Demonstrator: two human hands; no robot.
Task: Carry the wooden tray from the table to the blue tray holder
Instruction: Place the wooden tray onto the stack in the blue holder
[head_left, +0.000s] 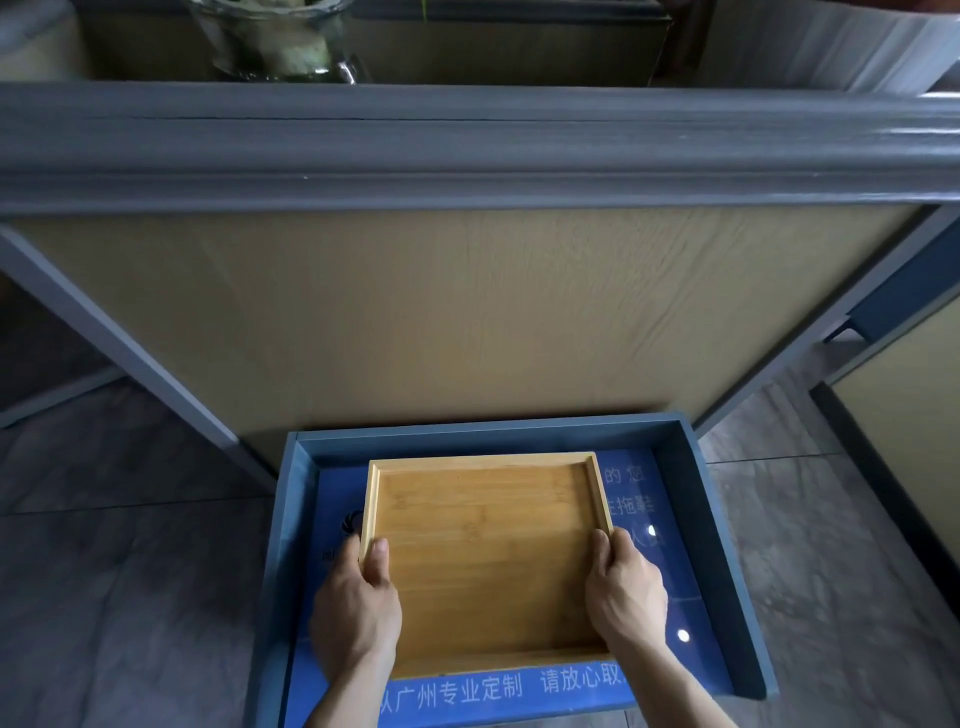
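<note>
I have both hands on the wooden tray (485, 558), which sits inside the blue tray holder (719, 545), over its printed blue floor; I cannot tell whether it rests on that floor or hovers just above it.

Left hand (356, 610): fingers (378, 561) clenched on the tray's left rim, thumb lying over the rim onto the inner face. Right hand (626, 592): fingers (602, 553) clenched on the right rim, thumb inside, the rest wrapped outward under the edge.

Clearances, read from the fingers:
- Outboard of the left fingers, a narrow strip of blue floor separates the tray from the holder's left wall.
- Outboard of the right fingers, the strip is wider, with white characters and two bright light reflections on it.
- Ahead of the fingers, beyond the tray's far rim, a short band of floor lies before the holder's back wall.
- Behind the wrists, the near edge of the holder has a printed line of white characters showing.

Beyond the back wall stands a tan panel (467, 312) under a grey moulded ledge (467, 150).

Tray condition: rectangular, light bamboo, shallow raised rim with mitred corners, nothing in it, grain running across its width.
</note>
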